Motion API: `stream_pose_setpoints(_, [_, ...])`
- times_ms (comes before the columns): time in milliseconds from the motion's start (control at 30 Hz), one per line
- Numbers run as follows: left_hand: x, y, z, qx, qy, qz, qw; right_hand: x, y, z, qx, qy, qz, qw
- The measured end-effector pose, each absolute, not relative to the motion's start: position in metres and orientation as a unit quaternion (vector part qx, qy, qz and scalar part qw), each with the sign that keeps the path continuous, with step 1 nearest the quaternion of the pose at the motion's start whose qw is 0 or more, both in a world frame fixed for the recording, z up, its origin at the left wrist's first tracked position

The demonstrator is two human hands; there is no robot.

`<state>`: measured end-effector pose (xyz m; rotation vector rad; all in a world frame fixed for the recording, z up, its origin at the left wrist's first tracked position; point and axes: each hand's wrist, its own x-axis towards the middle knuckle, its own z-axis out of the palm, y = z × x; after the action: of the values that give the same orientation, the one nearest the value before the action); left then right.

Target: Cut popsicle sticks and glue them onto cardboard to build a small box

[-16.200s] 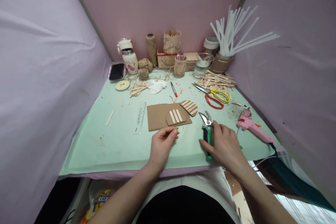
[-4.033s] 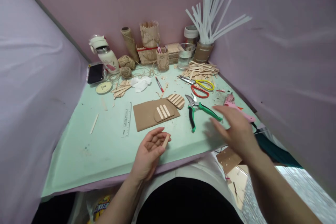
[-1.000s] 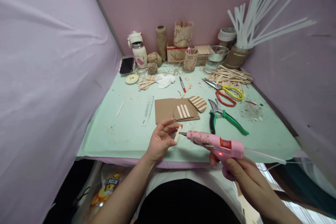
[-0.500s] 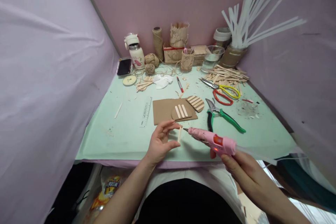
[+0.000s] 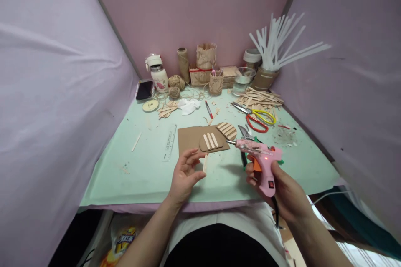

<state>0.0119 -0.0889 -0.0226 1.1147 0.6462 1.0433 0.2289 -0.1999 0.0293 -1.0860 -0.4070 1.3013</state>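
Observation:
Between the thumb and fingers of my left hand [image 5: 185, 175] a short craft stick [image 5: 205, 164] is pinched by its ends, above the near part of the table. My right hand [image 5: 283, 187] grips a pink hot glue gun [image 5: 261, 156], its nozzle pointing left and its small light glowing. Just beyond the left hand lies a brown cardboard sheet [image 5: 189, 135]. On that rests a rounded cardboard piece [image 5: 205, 144] with three pale sticks across it. A striped round piece [image 5: 227, 131] overlaps the sheet's far right corner. Pruning shears [image 5: 246, 132] are partly hidden behind the glue gun.
Scissors [image 5: 255, 117] with yellow and red handles lie at the right, before a heap of craft sticks [image 5: 260, 98]. A clear ruler [image 5: 170, 142] is left of the cardboard. A water bowl [image 5: 243, 81], bottle [image 5: 159, 77], twine balls [image 5: 176, 82] and phone [image 5: 144, 90] stand along the back.
The glue gun has moved away from the stick to the right and turned, its handle now showing. My left hand still pinches the stick. The whole view has shifted slightly.

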Motion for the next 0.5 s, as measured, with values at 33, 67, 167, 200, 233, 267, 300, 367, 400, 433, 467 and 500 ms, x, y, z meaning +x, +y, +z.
stream_pose_setpoints(33, [0.012,-0.088,-0.02,0.501,0.296,0.462,0.67,0.229,-0.199,0.029,-0.466,-0.169,0.58,0.647])
stream_pose_setpoints(67, [0.012,-0.086,-0.016,0.51,0.306,0.46,0.659,0.229,-0.199,0.029,-0.459,-0.165,0.586,0.648])
stream_pose_setpoints(167, [0.013,-0.075,0.0,0.574,0.347,0.442,0.596,0.232,-0.201,0.026,-0.449,-0.164,0.589,0.652])
stream_pose_setpoints(200, [0.013,-0.069,0.006,0.609,0.364,0.425,0.562,0.234,-0.202,0.025,-0.452,-0.165,0.585,0.653])
stream_pose_setpoints(233, [0.014,-0.063,0.013,0.647,0.389,0.398,0.521,0.236,-0.203,0.024,-0.457,-0.169,0.58,0.653])
stream_pose_setpoints(267, [0.015,-0.057,0.019,0.683,0.42,0.367,0.473,0.238,-0.204,0.023,-0.462,-0.175,0.574,0.653])
stream_pose_setpoints(300, [0.017,-0.05,0.024,0.718,0.441,0.328,0.427,0.24,-0.205,0.022,-0.466,-0.18,0.568,0.654])
stream_pose_setpoints(367, [0.021,-0.038,0.033,0.783,0.454,0.25,0.345,0.242,-0.205,0.022,-0.471,-0.184,0.555,0.66])
stream_pose_setpoints(400, [0.023,-0.033,0.037,0.81,0.449,0.217,0.309,0.243,-0.205,0.023,-0.473,-0.185,0.55,0.664])
stream_pose_setpoints(433, [0.026,-0.029,0.04,0.834,0.44,0.187,0.276,0.244,-0.205,0.023,-0.475,-0.184,0.545,0.666])
stream_pose_setpoints(467, [0.03,-0.026,0.042,0.853,0.433,0.159,0.245,0.244,-0.205,0.023,-0.479,-0.184,0.541,0.667])
stream_pose_setpoints(500, [0.033,-0.023,0.045,0.87,0.422,0.13,0.22,0.245,-0.205,0.023,-0.483,-0.184,0.538,0.666])
